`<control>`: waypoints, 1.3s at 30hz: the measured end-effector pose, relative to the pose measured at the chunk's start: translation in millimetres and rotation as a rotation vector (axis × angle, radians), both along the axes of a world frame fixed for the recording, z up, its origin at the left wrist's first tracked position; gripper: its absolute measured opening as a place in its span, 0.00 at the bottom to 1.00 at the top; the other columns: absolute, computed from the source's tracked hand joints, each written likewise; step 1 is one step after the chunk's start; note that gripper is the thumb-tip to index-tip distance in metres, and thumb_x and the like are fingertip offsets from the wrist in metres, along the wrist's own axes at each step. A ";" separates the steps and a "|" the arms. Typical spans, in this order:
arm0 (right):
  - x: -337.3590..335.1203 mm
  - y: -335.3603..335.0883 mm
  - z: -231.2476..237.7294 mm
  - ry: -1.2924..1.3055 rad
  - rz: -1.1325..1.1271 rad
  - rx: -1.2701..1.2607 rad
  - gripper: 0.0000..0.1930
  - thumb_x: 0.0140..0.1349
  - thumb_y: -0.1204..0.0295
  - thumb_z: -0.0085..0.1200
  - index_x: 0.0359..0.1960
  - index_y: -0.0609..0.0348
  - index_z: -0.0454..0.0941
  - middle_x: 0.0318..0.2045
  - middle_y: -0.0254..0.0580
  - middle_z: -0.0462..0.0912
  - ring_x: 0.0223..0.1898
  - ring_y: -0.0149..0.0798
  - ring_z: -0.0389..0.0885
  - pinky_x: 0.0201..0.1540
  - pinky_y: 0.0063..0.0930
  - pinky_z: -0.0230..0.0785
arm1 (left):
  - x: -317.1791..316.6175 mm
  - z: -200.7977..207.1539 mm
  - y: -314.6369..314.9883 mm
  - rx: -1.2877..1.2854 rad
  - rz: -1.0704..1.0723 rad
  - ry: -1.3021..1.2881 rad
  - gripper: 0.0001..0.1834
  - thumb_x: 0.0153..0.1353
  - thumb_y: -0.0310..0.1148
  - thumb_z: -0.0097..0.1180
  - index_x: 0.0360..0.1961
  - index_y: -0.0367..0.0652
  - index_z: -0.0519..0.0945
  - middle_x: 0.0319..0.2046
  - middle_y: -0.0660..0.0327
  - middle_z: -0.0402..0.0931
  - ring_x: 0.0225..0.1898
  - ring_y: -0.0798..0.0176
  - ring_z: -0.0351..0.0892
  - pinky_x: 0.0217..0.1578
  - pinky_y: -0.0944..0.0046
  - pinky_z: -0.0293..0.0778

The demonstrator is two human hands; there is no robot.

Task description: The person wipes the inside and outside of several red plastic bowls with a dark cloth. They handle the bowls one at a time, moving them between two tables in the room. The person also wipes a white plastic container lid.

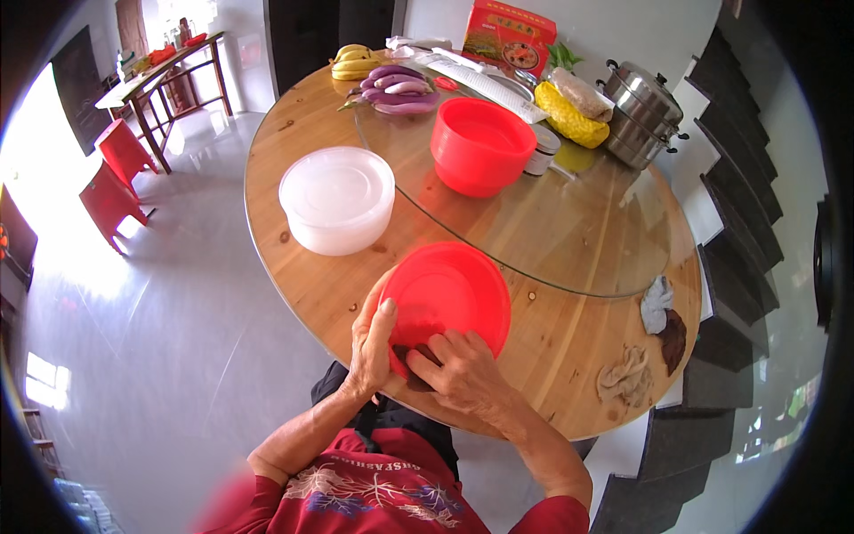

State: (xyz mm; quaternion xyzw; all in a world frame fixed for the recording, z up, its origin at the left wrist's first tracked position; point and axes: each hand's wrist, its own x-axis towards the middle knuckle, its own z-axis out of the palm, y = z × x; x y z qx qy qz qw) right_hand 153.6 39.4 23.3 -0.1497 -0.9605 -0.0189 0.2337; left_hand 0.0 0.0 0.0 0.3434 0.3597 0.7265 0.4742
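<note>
Far beyond the hands, at the back of the round wooden counter, a red rectangular cardboard box with a printed picture on its face leans upright; just right of it lies a yellow knobbly packet, touching a clear bag of something pale.

Nearer, the left hand grips the left rim of a shallow red plastic bowl, thumb up along the edge and fingers closed around it from outside. The bowl sits tilted at the near edge of the counter, right in front of the person. The right hand presses a dark cloth against the bowl's lower inside, fingers curled shut over it.

Up and left of the left hand stands a white translucent plastic tub with its lid on, well apart from the bowl. Beyond the right hand, on the round glass turntable, stands a deeper red plastic basin. Further back lie purple aubergines and yellow bananas. To the far right stands a stacked steel steamer pot, and crumpled rags lie right of the right hand.
</note>
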 end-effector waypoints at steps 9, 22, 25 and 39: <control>24.3 2.3 42.2 -0.103 0.045 -0.083 0.07 0.48 0.65 0.59 0.25 0.51 0.75 0.21 0.33 0.72 0.27 0.35 0.74 0.27 0.32 0.62 | -18.7 53.2 -20.1 0.402 0.045 1.631 0.36 0.52 0.59 0.57 0.58 0.50 0.72 0.52 0.54 0.70 0.64 0.47 0.58 0.64 0.39 0.49; 61.8 20.7 81.3 1.112 -0.106 -0.777 0.15 0.55 0.87 0.53 0.42 0.59 0.68 0.30 0.37 0.72 0.25 0.26 0.68 0.29 0.21 0.68 | -10.7 49.1 -5.6 0.412 0.056 1.410 0.17 0.44 0.46 0.67 0.19 0.45 0.75 0.16 0.63 0.70 0.20 0.58 0.73 0.23 0.56 0.69; 60.4 21.3 94.9 1.427 -0.128 -0.796 0.14 0.57 0.84 0.53 0.44 0.59 0.68 0.31 0.36 0.72 0.26 0.26 0.69 0.28 0.21 0.67 | -4.7 50.8 -3.2 0.381 0.040 1.311 0.19 0.46 0.46 0.67 0.19 0.43 0.74 0.14 0.61 0.69 0.17 0.56 0.71 0.17 0.57 0.64; 73.3 44.4 98.6 1.177 -0.238 -0.939 0.15 0.54 0.83 0.56 0.44 0.60 0.73 0.33 0.34 0.77 0.31 0.26 0.72 0.37 0.19 0.66 | -12.8 63.4 -12.5 -0.013 0.072 0.639 0.17 0.52 0.37 0.69 0.19 0.35 0.77 0.12 0.67 0.67 0.18 0.79 0.63 0.16 0.70 0.61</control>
